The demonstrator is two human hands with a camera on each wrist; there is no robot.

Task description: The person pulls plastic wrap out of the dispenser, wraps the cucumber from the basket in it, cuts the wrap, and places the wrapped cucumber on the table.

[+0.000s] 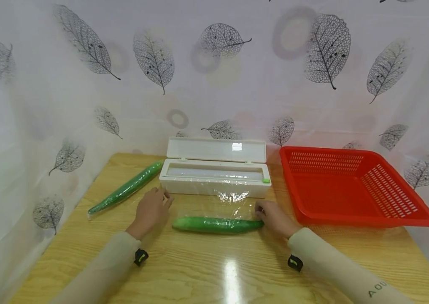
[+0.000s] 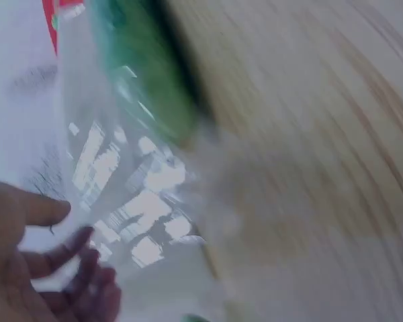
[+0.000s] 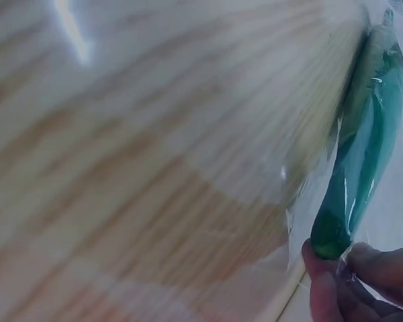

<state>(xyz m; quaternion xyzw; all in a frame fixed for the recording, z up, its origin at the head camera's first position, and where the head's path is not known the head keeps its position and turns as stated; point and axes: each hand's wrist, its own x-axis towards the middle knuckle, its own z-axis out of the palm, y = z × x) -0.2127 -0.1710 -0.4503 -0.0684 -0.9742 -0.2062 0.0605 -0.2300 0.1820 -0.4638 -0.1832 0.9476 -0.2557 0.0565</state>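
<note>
A green cucumber (image 1: 218, 225) lies across the table in front of me under clear cling film (image 1: 233, 207). My right hand (image 1: 273, 217) is at its right end. In the right wrist view that hand's thumb and fingers pinch the film gathered at the tip of the cucumber (image 3: 366, 147). My left hand (image 1: 152, 211) is left of and above the cucumber's other end. The left wrist view has its thumb and fingers apart, loosely bent beside the shiny film (image 2: 144, 208). Behind the cucumber, the white cling film dispenser box (image 1: 214, 187) stands with its lid (image 1: 216, 150) raised.
A second cucumber (image 1: 127, 188), wrapped in film, lies slanted at the left. The red plastic basket (image 1: 294, 198) stands on the right of the wooden table (image 1: 184, 270). A leaf-patterned curtain (image 1: 237, 97) hangs behind the table. A small green slider (image 1: 265, 180) is on the dispenser's rim.
</note>
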